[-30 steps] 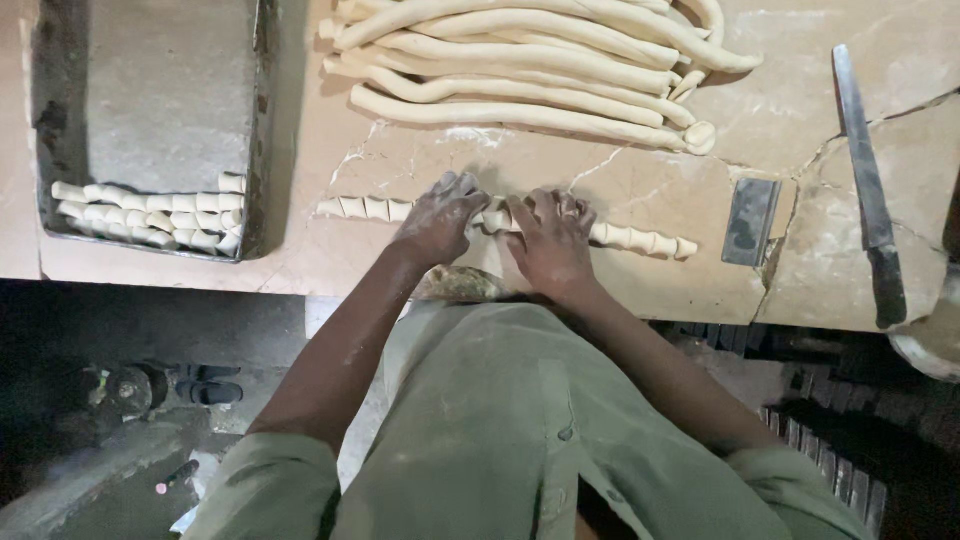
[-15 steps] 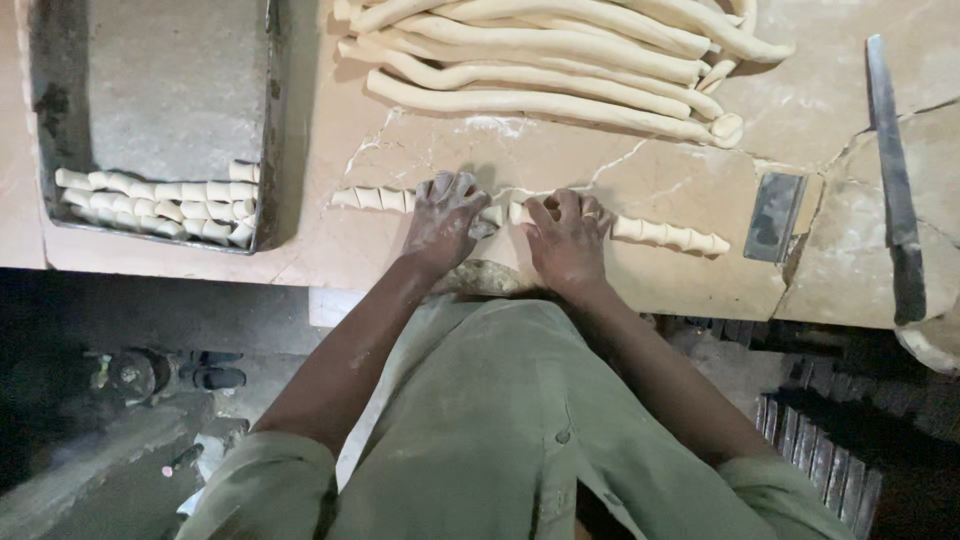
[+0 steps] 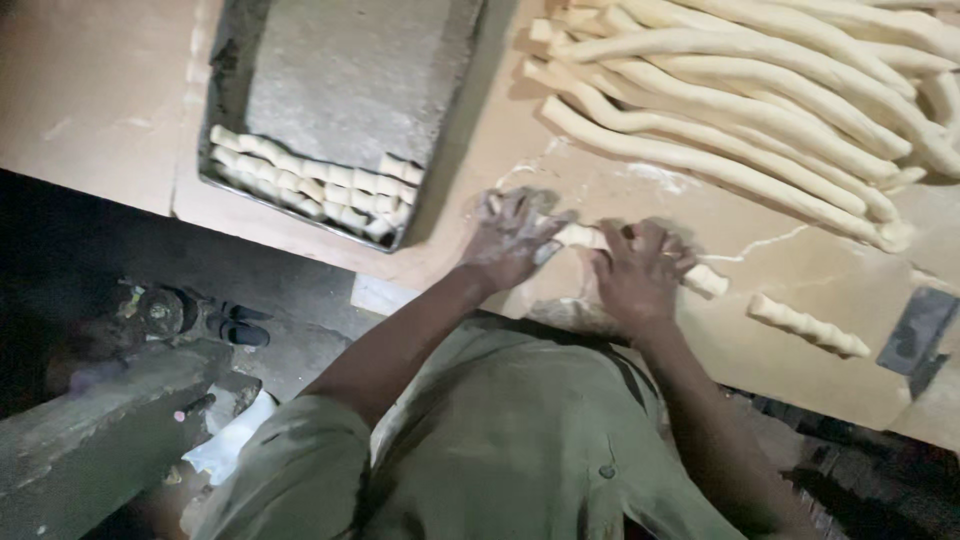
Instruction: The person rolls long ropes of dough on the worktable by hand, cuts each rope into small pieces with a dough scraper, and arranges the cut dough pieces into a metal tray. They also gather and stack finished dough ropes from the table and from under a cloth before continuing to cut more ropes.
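Both forearms reach forward from the body, and the left hand (image 3: pixel 510 240) and right hand (image 3: pixel 640 272) lie palm-down side by side, fingers curled over a cut dough roll (image 3: pixel 585 237) at the near edge of the wooden table (image 3: pixel 780 270). A loose stretch of cut dough (image 3: pixel 808 326) lies just right of them, beside a metal scraper (image 3: pixel 915 330). Farther back sit a metal tray (image 3: pixel 340 90) with a row of small pieces (image 3: pixel 315 190) along its near wall, and a pile of long dough ropes (image 3: pixel 760 100).

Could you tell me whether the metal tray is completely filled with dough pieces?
No, the dough pieces line only the near edge of the metal tray; the rest of it is bare.
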`<action>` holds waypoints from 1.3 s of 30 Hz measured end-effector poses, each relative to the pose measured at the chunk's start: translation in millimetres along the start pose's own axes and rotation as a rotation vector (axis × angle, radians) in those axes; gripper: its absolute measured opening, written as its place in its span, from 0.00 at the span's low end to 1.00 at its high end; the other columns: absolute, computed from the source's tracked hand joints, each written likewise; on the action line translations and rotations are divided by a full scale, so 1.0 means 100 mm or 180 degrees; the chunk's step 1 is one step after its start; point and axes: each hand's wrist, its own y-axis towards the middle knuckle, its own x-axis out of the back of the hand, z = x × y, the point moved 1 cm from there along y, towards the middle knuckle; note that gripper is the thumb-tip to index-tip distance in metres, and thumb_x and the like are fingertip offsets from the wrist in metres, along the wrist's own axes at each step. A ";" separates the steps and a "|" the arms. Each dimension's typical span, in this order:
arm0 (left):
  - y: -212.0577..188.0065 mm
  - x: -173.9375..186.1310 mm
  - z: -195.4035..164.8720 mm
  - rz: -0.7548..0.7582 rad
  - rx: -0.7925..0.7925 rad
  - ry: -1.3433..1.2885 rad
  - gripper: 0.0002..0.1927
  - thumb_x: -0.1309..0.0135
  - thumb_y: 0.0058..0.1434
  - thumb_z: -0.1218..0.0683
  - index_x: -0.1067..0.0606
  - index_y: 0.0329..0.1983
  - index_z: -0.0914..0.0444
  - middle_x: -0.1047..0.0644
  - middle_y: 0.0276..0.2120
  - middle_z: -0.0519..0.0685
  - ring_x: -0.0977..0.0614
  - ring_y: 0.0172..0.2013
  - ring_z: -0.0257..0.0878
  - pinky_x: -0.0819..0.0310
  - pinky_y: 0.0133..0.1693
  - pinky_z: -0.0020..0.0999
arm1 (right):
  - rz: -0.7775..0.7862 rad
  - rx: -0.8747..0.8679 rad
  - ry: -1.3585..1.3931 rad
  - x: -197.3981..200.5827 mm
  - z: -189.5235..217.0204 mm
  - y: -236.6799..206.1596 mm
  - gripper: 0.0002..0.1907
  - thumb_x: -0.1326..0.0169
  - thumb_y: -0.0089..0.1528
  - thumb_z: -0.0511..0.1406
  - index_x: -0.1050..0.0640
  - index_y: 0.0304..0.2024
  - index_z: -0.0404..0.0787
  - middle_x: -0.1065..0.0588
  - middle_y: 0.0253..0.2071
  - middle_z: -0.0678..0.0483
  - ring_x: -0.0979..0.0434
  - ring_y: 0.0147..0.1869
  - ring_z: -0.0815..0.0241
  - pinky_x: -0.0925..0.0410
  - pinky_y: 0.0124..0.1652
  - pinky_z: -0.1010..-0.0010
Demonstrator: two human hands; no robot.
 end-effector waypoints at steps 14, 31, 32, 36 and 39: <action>-1.43 1.02 3.14 -0.0161 0.0519 0.0202 0.31 0.62 0.72 0.38 0.42 0.78 0.44 0.40 0.71 0.63 0.44 0.74 0.62 0.64 0.73 0.65 | 0.0059 0.1718 -0.0163 0.34 3.13 0.71 0.35 0.48 0.64 0.45 0.38 0.71 0.40 0.38 0.68 0.42 0.37 0.70 0.37 0.46 0.63 0.34; -1.08 0.70 2.49 -0.0957 0.0224 0.0003 0.31 0.49 0.66 0.41 0.31 0.69 0.57 0.35 0.68 0.66 0.41 0.70 0.66 0.64 0.68 0.68 | -0.0510 0.1605 0.0930 -0.01 2.44 0.40 0.31 0.43 0.64 0.42 0.32 0.66 0.34 0.37 0.71 0.39 0.43 0.77 0.36 0.44 0.71 0.47; -1.00 0.65 2.29 -0.1230 -0.0016 0.0000 0.31 0.48 0.67 0.42 0.31 0.70 0.60 0.36 0.70 0.67 0.40 0.71 0.65 0.61 0.69 0.67 | -0.0534 0.1466 0.0985 -0.02 2.27 0.33 0.30 0.43 0.64 0.41 0.31 0.65 0.34 0.37 0.71 0.40 0.43 0.77 0.36 0.44 0.70 0.48; -0.50 0.37 1.00 -0.1020 -0.0719 -0.0841 0.30 0.45 0.61 0.49 0.30 0.66 0.64 0.35 0.68 0.64 0.39 0.70 0.65 0.45 0.67 0.55 | -0.0593 0.0983 0.0976 -0.03 1.35 -0.06 0.25 0.44 0.64 0.39 0.28 0.62 0.36 0.35 0.67 0.38 0.40 0.73 0.34 0.42 0.68 0.47; 0.07 0.08 -0.16 -0.0387 -0.1030 -0.1222 0.36 0.47 0.54 0.55 0.34 0.69 0.65 0.33 0.67 0.62 0.36 0.68 0.63 0.38 0.64 0.51 | -0.0546 0.0467 0.0913 0.05 0.42 -0.46 0.21 0.44 0.64 0.39 0.25 0.58 0.39 0.31 0.65 0.40 0.37 0.71 0.36 0.41 0.66 0.48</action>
